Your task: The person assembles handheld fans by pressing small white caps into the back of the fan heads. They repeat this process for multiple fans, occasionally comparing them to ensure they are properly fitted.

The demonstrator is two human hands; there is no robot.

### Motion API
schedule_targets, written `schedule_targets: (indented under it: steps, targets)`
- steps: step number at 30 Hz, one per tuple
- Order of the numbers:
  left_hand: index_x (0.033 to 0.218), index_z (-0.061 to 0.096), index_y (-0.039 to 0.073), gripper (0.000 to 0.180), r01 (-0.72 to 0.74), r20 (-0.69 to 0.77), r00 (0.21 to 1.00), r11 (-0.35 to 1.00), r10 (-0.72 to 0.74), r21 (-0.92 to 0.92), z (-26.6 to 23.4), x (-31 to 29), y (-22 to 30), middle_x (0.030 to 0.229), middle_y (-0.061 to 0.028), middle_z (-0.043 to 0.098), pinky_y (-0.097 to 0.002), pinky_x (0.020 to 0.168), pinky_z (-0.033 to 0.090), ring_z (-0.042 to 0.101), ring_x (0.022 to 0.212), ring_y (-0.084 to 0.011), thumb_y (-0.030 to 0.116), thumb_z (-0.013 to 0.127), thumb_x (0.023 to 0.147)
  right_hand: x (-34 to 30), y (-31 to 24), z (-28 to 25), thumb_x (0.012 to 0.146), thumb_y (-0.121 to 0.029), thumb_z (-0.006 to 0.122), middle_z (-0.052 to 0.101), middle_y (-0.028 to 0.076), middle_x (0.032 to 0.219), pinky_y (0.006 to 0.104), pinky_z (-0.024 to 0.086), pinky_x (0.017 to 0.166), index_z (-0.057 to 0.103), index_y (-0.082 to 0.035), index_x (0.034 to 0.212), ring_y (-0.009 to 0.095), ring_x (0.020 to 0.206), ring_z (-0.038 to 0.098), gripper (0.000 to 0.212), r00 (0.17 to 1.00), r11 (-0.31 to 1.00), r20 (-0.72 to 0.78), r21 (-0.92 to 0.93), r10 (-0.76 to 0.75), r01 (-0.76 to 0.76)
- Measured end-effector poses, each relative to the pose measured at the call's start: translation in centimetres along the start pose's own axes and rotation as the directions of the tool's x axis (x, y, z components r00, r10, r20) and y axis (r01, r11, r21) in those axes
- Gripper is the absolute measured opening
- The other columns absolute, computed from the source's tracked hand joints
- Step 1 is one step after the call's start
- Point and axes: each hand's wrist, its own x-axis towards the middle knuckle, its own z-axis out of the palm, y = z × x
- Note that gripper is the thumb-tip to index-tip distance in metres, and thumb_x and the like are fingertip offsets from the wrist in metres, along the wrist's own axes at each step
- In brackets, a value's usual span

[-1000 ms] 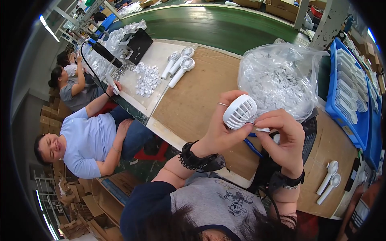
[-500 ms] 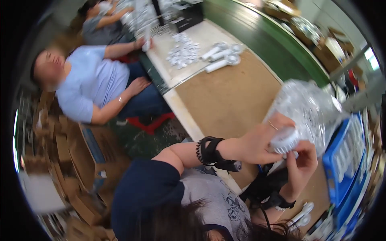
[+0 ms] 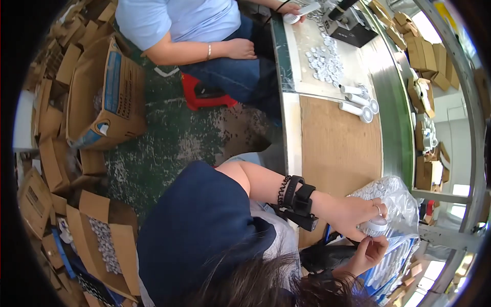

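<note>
My left hand (image 3: 353, 217), with a black coiled band and dark straps at the wrist, is closed around a white handheld fan (image 3: 376, 226). Only the round, ridged head of the fan shows; any handle is hidden. Just below it, my right hand (image 3: 372, 254) has its thumb and fingertips drawn together near the fan's lower edge. What those fingers hold, if anything, is too small to make out. Clear plastic bagging (image 3: 401, 204) lies right beside both hands.
More white fans (image 3: 360, 108) lie at the board's (image 3: 335, 146) far end, near many small round white parts (image 3: 326, 61). A blue crate (image 3: 383, 273) holds white pieces at right. A seated co-worker's hand (image 3: 291, 11) holds a white piece. Cardboard boxes (image 3: 123, 102) stand on the left.
The view has swung, so the bench and co-worker appear farther right and higher. My hands stay together at the fan; the small white piece in my right fingertips no longer shows.
</note>
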Motion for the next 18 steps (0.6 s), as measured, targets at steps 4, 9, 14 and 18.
schedule_targets:
  steps: [4, 9, 14, 18]
  targets:
    - [0.111, 0.037, 0.001, 0.054, 0.046, 0.012, 0.999, 0.999, -0.046, -0.012, -1.3, -1.4, 1.8, 0.107, -0.0166, 0.043, -0.0423, 0.07, 0.044, 0.054, 0.086, -0.0365, 0.018, 0.067, 0.069, -0.7, -1.7, 1.1, 0.077, 0.009, 0.053, 0.047, 0.0, 0.086, 0.0205, 0.036, 0.075, 0.047, -0.005, 0.087, 0.008, 0.08, 0.045, 0.018, 1.0, 0.998, -0.005, -0.067, -0.009, 0.009]
    - [0.109, 0.039, 0.0, 0.053, 0.017, -0.032, 0.999, 0.999, -0.019, -0.049, -2.2, -3.4, 3.4, 0.109, -0.0176, 0.043, -0.0419, 0.071, 0.044, 0.055, 0.086, -0.0363, 0.021, 0.067, 0.07, -1.7, -4.1, 2.8, 0.077, 0.01, 0.052, 0.044, 0.0, 0.083, 0.02, 0.035, 0.075, 0.045, -0.004, 0.085, 0.007, 0.078, 0.043, 0.018, 0.991, 0.974, 0.04, -0.183, -0.126, 0.131]
    - [0.11, 0.039, 0.0, 0.053, -0.099, -0.072, 0.993, 0.993, 0.095, -0.056, -2.7, -4.8, 5.0, 0.109, -0.0178, 0.043, -0.0413, 0.071, 0.045, 0.056, 0.087, -0.0357, 0.022, 0.067, 0.07, -2.9, -6.6, 3.9, 0.072, 0.012, 0.053, 0.046, 0.004, 0.083, 0.0212, 0.036, 0.073, 0.044, -0.002, 0.079, 0.011, 0.076, 0.045, 0.018, 0.976, 0.943, 0.053, -0.251, -0.213, 0.22]
    - [0.111, 0.038, 0.0, 0.055, -0.13, -0.066, 0.99, 0.991, 0.128, -0.022, -2.7, -5.6, 6.1, 0.109, -0.0178, 0.044, -0.0404, 0.072, 0.045, 0.056, 0.087, -0.0353, 0.021, 0.067, 0.07, -3.8, -8.3, 4.5, 0.073, 0.012, 0.054, 0.046, 0.005, 0.083, 0.0217, 0.036, 0.073, 0.043, -0.002, 0.077, 0.012, 0.076, 0.045, 0.018, 0.958, 0.908, 0.112, -0.304, -0.265, 0.287]
